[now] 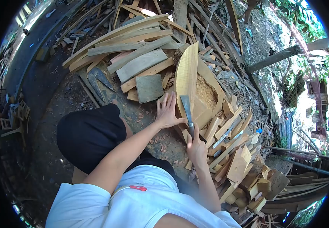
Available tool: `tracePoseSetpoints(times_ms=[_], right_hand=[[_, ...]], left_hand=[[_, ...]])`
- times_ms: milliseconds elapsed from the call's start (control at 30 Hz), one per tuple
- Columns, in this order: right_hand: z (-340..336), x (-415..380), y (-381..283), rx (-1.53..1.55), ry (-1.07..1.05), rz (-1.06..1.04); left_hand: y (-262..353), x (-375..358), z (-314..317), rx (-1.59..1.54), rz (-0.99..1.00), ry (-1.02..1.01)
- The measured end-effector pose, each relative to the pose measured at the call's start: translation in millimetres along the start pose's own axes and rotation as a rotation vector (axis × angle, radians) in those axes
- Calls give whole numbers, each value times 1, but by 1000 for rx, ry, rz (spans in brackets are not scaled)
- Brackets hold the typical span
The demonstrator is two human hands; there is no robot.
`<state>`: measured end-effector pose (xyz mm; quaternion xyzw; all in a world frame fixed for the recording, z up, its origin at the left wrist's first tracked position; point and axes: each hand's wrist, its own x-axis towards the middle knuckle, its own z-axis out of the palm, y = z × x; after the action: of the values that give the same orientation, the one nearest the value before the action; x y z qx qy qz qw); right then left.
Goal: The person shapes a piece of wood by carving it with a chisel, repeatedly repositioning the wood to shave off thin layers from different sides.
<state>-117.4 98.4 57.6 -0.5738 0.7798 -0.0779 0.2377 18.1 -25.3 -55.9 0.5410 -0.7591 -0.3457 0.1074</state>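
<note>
A pale yellow wooden piece (pixel 187 72), curved and pointed like a leaf, stands tilted with its lower end toward me. My left hand (pixel 167 113) lies along the left edge of that end, fingers stretched out and thumb reaching across toward the tool. In my right hand (pixel 197 149) is the dark handle of a chisel (pixel 186 106), closed in the fingers. Its broad, flared grey blade points away from me and overlaps the lower face of the wooden piece. Behind it, to the right, is a wooden block (pixel 206 99) with a rough hollow holding shavings.
Curved boards (pixel 134 43) are stacked ahead on the left, with a square grey slab (pixel 149 88) close to my left hand. Offcuts (pixel 229 152) pile up at the right. Wood chips litter the ground (pixel 149 136) by my bent leg (pixel 92 131).
</note>
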Motion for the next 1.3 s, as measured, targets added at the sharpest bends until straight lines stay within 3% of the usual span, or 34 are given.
tracePoseSetpoints(times_ms=[167,333,567,667,967,1233,1300], right_hand=[[-11,15,-14,-11,-69,51],[2,98,-32,-107,91,-67],[-4,4,-3,-84,10,-53],[-13,-2,-5,-81,-25,-50],[-4,147,-49,-61,54,-49],[-15,2,-5,-21,-54,-6],[-23,-16,-9,-143,-129,52]], left_hand=[[-3,0,0,-19,20,-22],[1,-1,-5,-54,9,-22],[2,-3,5,-84,-18,-3],[4,-4,3,-101,-20,-20],[8,-3,-6,-92,-35,-41],[7,-6,-2,-143,-29,3],[5,-6,0,-160,-21,29]])
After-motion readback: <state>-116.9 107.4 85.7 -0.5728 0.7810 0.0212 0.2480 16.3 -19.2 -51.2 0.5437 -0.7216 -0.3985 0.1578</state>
